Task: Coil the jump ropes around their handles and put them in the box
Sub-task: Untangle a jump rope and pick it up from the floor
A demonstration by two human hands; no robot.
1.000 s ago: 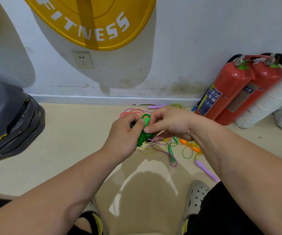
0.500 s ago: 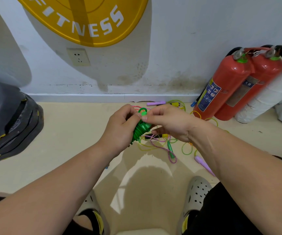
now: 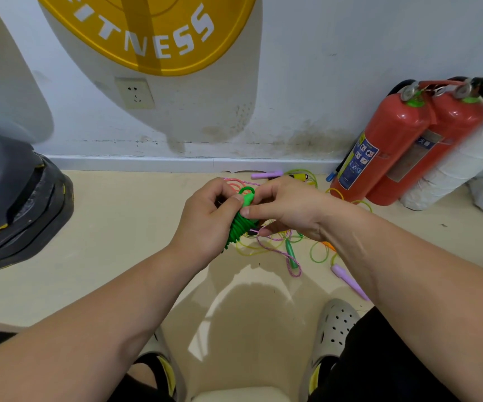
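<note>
i face a white wall (image 3: 321,68) with a yellow fitness sign (image 3: 147,30) and a socket (image 3: 134,93); two red fire extinguishers (image 3: 385,146) lean at the far right edge of the glossy beige floor (image 3: 118,221).

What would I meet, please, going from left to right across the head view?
Dark grey machine base → wall socket → left hand → coiled green jump rope → right hand → first red fire extinguisher → second red fire extinguisher → white wrapped roll.
</note>
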